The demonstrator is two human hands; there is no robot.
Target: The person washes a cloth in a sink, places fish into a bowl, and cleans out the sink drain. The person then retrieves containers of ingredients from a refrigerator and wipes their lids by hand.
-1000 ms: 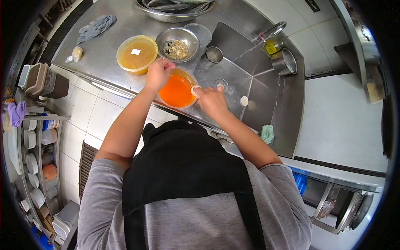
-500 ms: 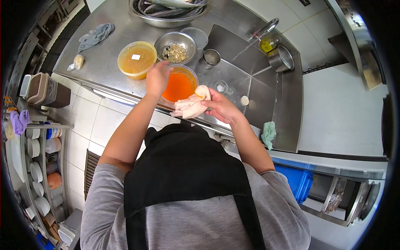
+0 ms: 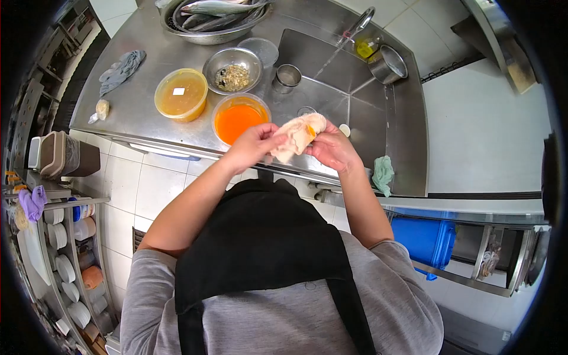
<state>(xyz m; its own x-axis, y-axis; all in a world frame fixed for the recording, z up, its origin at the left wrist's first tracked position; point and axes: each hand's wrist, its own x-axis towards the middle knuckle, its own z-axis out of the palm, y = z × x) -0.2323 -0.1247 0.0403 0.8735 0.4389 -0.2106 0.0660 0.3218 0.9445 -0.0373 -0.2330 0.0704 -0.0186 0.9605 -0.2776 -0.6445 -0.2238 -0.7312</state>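
Observation:
Just in front of my chest, at the counter's edge, both hands grip a crumpled pale pinkish cloth (image 3: 297, 137) with an orange patch. My left hand (image 3: 254, 145) pinches its left side between thumb and fingers. On the other end, my right hand (image 3: 335, 148) is closed, some fingers hidden behind the cloth. Beyond my left hand stands a clear tub of orange liquid (image 3: 239, 120). Behind that is a metal bowl (image 3: 233, 70) with wet, grainy bits in it. A lidded tub of yellow-brown contents (image 3: 181, 94) is on the left.
A large metal bowl of whole fish (image 3: 219, 36) stands at the back. Water runs from the faucet (image 3: 358, 23) into the sink (image 3: 331, 59). A metal cup (image 3: 288, 77), a grey cloth (image 3: 122, 72) and a green cloth (image 3: 383, 176) lie around. A shelf of dishes (image 3: 65, 269) is left.
My left hand has come from above the tubs down to the right and taken hold of the cloth. My right hand has moved slightly right, still holding it.

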